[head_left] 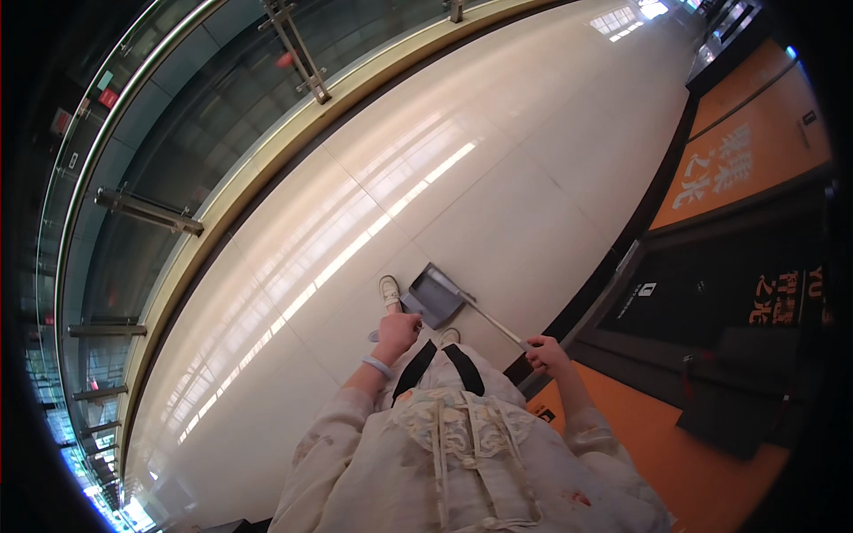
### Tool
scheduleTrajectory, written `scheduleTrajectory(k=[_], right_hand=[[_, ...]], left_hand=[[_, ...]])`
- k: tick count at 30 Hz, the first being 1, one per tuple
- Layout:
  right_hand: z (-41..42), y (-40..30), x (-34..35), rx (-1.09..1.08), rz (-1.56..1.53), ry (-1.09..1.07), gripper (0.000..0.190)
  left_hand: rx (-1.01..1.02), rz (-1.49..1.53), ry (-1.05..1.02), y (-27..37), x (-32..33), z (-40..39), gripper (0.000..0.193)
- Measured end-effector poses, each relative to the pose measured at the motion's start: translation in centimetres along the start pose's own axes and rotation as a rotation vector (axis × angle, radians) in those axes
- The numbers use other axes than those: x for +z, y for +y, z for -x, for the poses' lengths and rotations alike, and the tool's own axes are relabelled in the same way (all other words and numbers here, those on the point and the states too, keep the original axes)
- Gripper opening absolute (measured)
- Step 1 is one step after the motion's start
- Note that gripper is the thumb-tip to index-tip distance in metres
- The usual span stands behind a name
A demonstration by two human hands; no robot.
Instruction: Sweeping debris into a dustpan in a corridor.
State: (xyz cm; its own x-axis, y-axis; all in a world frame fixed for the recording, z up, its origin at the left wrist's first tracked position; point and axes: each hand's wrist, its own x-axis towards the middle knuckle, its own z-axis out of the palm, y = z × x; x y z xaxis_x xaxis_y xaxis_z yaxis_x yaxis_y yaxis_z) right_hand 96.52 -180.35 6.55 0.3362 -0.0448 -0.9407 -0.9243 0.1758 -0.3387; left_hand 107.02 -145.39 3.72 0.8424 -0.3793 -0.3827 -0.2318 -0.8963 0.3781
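My right hand [548,356] is closed around the upper end of a pale pole [496,323]. That pole slopes down and left to a grey dustpan [436,298] low over the floor by my feet, with a wider pale section along the pan's far right side. My left hand [398,333] forms a fist just left of the pan, a pale bracelet on its wrist. Grey parts of a tool [374,336] show beside and beyond this fist. The hand hides most of that tool, and its kind is unclear. The pan's bottom looks bare.
My shoes [388,288] stand on the glossy tile floor [506,200], close to the pan. A glass railing with metal posts [150,212] curves along the left above a tan curb [220,213]. Orange and black panels [720,266] bearing writing line the right side.
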Motion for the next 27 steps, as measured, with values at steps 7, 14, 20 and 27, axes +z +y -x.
scheduleTrajectory(k=[7, 14, 20, 27], right_hand=[[-3.9, -3.9, 1.6, -0.161, -0.067, 0.24, 0.045], [-10.8, -10.0, 7.7, -0.194, -0.158, 0.381, 0.042], [-9.6, -10.0, 16.8, -0.095, 0.268, 0.287, 0.044], [-6.1, -13.8, 12.8, 0.027, -0.261, 0.065, 0.053]], left_hand=[[0.055, 0.091, 0.036, -0.1, -3.0, -5.1, 0.011], [0.13, 0.06, 0.071, -3.5, -5.9, -11.2, 0.01], [0.035, 0.082, 0.043, -9.0, -8.2, -15.2, 0.014], [0.059, 0.088, -0.03, -12.0, -12.5, -17.9, 0.013]])
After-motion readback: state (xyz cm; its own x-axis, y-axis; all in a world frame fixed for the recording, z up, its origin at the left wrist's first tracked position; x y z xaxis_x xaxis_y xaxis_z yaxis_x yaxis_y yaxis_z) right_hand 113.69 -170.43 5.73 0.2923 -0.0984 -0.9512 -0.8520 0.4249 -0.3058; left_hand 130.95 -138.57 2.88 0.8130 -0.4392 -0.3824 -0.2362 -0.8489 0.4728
